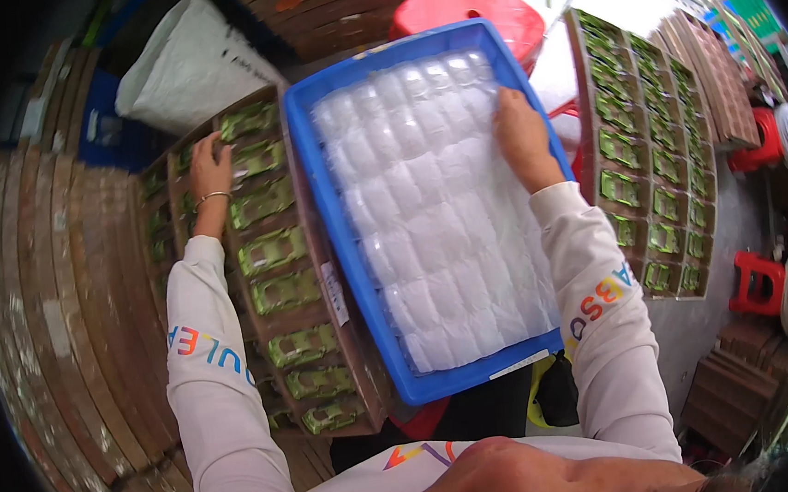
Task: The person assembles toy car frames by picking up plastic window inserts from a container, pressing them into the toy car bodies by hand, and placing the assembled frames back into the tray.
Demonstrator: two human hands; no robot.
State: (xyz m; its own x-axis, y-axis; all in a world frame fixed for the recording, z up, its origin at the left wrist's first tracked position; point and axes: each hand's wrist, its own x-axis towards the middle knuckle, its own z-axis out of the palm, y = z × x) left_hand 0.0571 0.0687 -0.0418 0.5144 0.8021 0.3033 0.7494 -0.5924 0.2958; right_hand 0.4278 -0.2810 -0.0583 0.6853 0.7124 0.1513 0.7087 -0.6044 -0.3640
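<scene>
My left hand (pixel 211 175) is over a brown divided tray (pixel 320 243) of green toy car bodies (pixel 272 249). Its thumb and forefinger are apart beside the upper cars, and I see nothing held between them. A blue plastic bin (pixel 327 196) lies tilted in front of me, with a sheet of clear, white-looking moulded plastic pockets (pixel 428 206) in it. At the sheet's upper right edge, just inside the bin's rim, my right hand (pixel 523 139) is closed on the sheet, its fingertips partly hidden.
Another tray of green car bodies (pixel 620 150) stands at the right. Stacked brown trays (pixel 65 300) line the left side. A red stool (pixel 468 7) is behind the bin, a white sack (pixel 190 68) at the back left. Smaller red stools (pixel 756 282) stand at the far right.
</scene>
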